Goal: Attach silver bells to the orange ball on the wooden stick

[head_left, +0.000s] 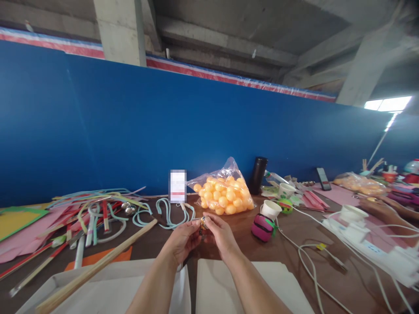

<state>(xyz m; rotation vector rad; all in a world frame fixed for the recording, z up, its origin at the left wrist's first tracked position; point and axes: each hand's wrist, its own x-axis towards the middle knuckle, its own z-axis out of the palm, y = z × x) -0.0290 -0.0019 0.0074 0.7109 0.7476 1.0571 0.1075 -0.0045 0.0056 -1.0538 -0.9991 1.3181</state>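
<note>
My left hand and my right hand meet over the near middle of the table. Pinched between both sets of fingertips is a small gold-and-dark object, too small and covered to name. Just beyond the fingers rests a clear plastic bag of orange balls. Light blue tubing lies in loops to the left of the bag. To the right of my hands sits a small magenta pouch with black trim, in front of a white paper cup.
A wooden stick slants across white paper at near left, beside a heap of tubes and strips. A black bottle stands behind the cup. White cables and a power strip spread at right, near another person's hands.
</note>
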